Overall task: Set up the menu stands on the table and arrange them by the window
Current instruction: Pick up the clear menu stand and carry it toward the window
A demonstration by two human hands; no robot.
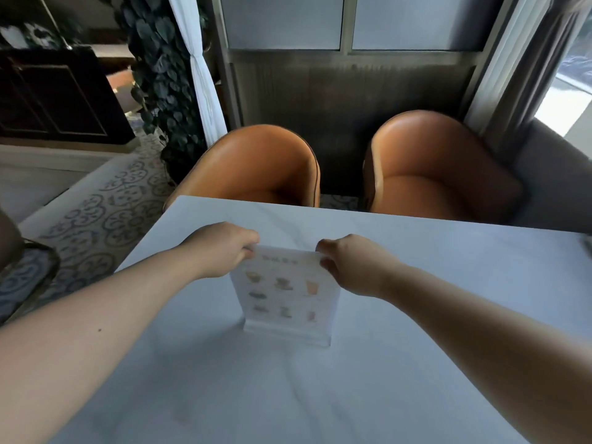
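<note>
A clear acrylic menu stand [285,296] stands upright on the white table [448,283], near its middle. Its card shows several small pictures of drinks and desserts. My left hand [221,248] pinches the stand's top left corner. My right hand [355,264] pinches the top right corner. The stand's base rests on the tabletop. The window [570,91] lies at the far right, past the table's right end.
Two orange leather armchairs [256,165] [429,165] sit at the table's far edge. Behind them is a dark panelled partition [346,91]. A leafy plant [160,75] and white curtain stand at the back left. Patterned carpet [96,219] lies to the left.
</note>
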